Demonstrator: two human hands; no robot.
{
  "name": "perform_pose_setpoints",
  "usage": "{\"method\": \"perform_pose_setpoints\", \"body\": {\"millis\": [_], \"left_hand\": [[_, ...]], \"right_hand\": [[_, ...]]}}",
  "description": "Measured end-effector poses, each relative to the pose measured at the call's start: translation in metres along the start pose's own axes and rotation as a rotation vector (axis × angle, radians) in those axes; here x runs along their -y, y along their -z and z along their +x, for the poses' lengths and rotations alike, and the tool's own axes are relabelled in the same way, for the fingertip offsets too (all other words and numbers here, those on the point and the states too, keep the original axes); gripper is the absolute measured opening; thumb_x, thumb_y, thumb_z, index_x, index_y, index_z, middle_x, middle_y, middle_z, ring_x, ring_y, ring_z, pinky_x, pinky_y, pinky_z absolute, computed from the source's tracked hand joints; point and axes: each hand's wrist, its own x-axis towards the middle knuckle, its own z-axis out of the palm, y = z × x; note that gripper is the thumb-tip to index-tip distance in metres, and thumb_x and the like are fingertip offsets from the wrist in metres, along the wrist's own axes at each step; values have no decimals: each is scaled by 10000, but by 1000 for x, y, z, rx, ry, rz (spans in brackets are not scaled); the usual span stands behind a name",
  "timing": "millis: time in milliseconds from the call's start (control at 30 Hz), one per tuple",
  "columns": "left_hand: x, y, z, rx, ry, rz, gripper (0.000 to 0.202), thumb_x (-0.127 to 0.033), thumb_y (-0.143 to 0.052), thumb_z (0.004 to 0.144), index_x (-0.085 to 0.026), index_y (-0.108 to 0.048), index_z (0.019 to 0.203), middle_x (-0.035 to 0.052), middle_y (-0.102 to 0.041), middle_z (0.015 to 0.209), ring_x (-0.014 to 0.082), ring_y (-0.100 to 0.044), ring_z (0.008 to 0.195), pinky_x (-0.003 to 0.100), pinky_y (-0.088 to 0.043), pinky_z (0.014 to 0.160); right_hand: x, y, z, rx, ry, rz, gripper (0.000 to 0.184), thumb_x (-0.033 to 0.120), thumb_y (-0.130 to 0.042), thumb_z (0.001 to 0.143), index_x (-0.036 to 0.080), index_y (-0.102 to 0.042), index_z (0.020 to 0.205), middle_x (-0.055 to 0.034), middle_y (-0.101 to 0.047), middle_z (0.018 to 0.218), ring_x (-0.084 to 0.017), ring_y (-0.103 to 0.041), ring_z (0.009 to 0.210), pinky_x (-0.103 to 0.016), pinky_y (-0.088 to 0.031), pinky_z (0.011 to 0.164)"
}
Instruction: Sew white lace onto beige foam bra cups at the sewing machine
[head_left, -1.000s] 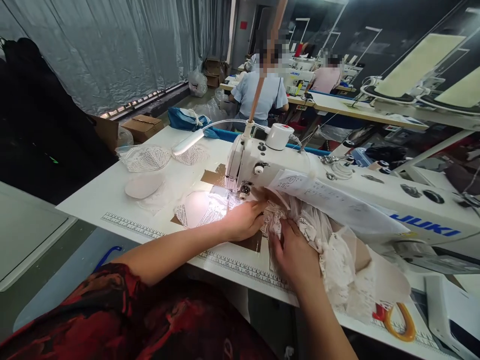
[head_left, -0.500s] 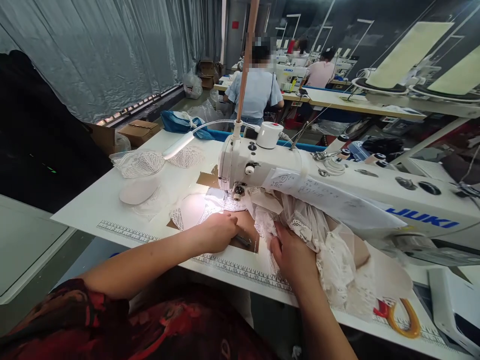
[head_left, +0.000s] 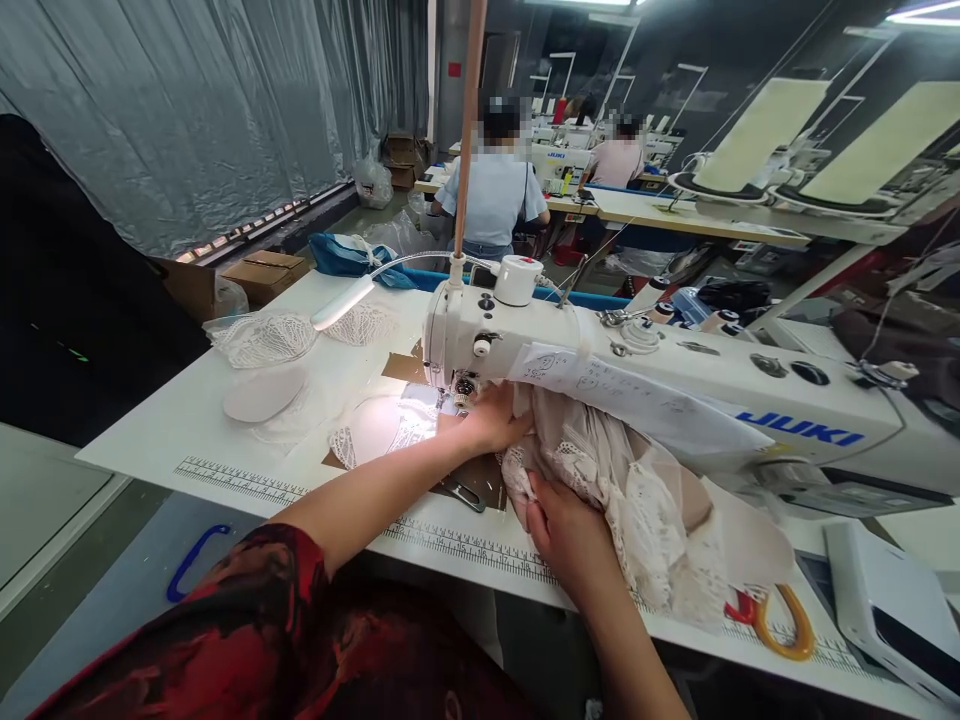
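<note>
A white JUKI sewing machine (head_left: 600, 380) stands on a white table (head_left: 180, 430). A heap of pale lace fabric (head_left: 630, 480) lies under its arm. My left hand (head_left: 491, 420) reaches in beside the needle and grips the left edge of that fabric, fingers curled. My right hand (head_left: 566, 535) clutches the front of the heap near the table's edge. A lit lace cup piece (head_left: 382, 425) lies under the lamp, just left of my left hand. Small metal tweezers (head_left: 465, 493) rest on the table below my left wrist.
More lace cups (head_left: 262, 340) and a foam pad (head_left: 262, 395) lie at the left. Orange-handled scissors (head_left: 780, 625) sit at the front right, by a white box (head_left: 892, 610). Two other people sit at machines behind. A printed ruler runs along the table's front edge.
My left hand left the table near the tweezers and moved up and right to the fabric by the needle. My right hand shifted slightly toward the front edge, still in the lace.
</note>
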Motion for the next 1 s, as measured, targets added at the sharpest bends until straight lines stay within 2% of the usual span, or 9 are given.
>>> {"method": "perform_pose_setpoints", "body": {"millis": [133,267,367,467,533,600,700,833,1000], "left_hand": [[1,-6,35,34,-62,51,396,-211,-453,856,-88,-504,1230,179,-561,1280,303,-504,1225,401,-399,1029],[2,-4,33,31,-36,100,372,-208,-474,842,-66,-541,1179,204,-594,1203,337,-530,1182,449,-413,1004],[1,3,7,20,-15,115,501,-287,-417,903,-92,-388,1365,200,-510,1312,315,-487,1240,440,-418,1008],[3,18,-34,54,-33,132,660,-414,-434,906,-127,-234,1465,227,-422,1382,353,-478,1239,484,-444,964],[7,33,-65,139,-146,123,654,-389,-460,892,-105,-271,1450,245,-419,1374,358,-491,1219,487,-450,955],[14,51,-94,242,-304,56,539,-309,-478,887,-115,-393,1382,205,-476,1340,307,-501,1216,429,-439,998],[29,77,-126,291,-349,-8,397,-246,-477,899,-178,-503,1289,132,-551,1281,245,-528,1184,365,-437,1010],[53,100,-141,168,-259,28,304,-204,-468,901,-175,-556,1190,110,-603,1169,218,-565,1083,341,-471,936],[83,103,-133,123,-308,268,189,-197,-519,853,-161,-603,1018,120,-608,1093,251,-555,1057,396,-453,929]], "right_hand": [[3,4,-9,-56,31,40,353,228,-429,919,71,-609,1178,-142,-698,965,-236,-680,831,-330,-566,690],[4,6,-21,-131,52,60,398,307,-475,921,84,-561,1239,-178,-630,1091,-259,-636,955,-362,-558,771],[4,5,-31,-178,105,73,399,311,-507,906,116,-544,1253,-179,-581,1167,-278,-590,1025,-400,-539,820],[5,4,-38,-200,149,75,394,296,-532,894,142,-537,1256,-169,-567,1208,-297,-559,1054,-444,-511,855],[9,6,-40,-215,161,70,392,293,-556,885,143,-541,1247,-165,-574,1212,-307,-549,1061,-458,-493,870],[15,12,-39,-264,164,61,404,289,-606,862,140,-552,1233,-165,-588,1208,-314,-543,1069,-460,-476,888],[33,21,-33,-347,188,69,432,249,-693,804,150,-573,1207,-145,-626,1169,-304,-543,1069,-444,-449,923],[64,22,-9,-310,335,202,353,214,-670,823,153,-594,1162,-113,-647,1150,-259,-544,1060,-390,-442,939],[86,-2,36,5,341,161,318,207,-527,883,143,-607,1185,-141,-595,1248,-272,-548,1068,-397,-480,868]]}}
